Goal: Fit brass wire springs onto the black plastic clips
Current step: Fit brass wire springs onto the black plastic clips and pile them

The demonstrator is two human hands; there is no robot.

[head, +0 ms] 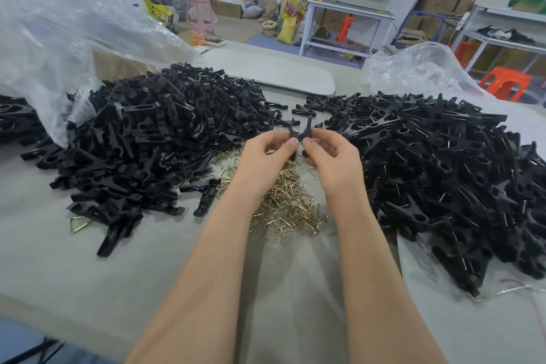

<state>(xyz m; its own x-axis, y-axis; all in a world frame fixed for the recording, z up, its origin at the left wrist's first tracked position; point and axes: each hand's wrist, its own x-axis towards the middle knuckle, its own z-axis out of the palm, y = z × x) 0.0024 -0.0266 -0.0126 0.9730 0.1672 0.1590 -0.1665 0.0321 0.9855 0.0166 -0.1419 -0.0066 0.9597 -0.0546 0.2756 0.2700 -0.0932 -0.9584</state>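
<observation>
A black plastic clip [300, 129] is held up between both hands over the middle of the table, its two arms spread in a V pointing away from me. My left hand [266, 154] pinches its left half and my right hand [331, 154] pinches its right half. Under my hands and wrists lies a loose heap of brass wire springs [291, 204]. A big pile of plain black clip parts [153, 145] fills the left side. On the right is a pile of clips with wire showing [443, 174].
The grey table [88, 260] holds a crumpled clear plastic bag [59, 32] at the back left and another [413, 68] at the back right. One spring [78, 223] lies apart at the left. Shelves, cartons and stools stand beyond the table.
</observation>
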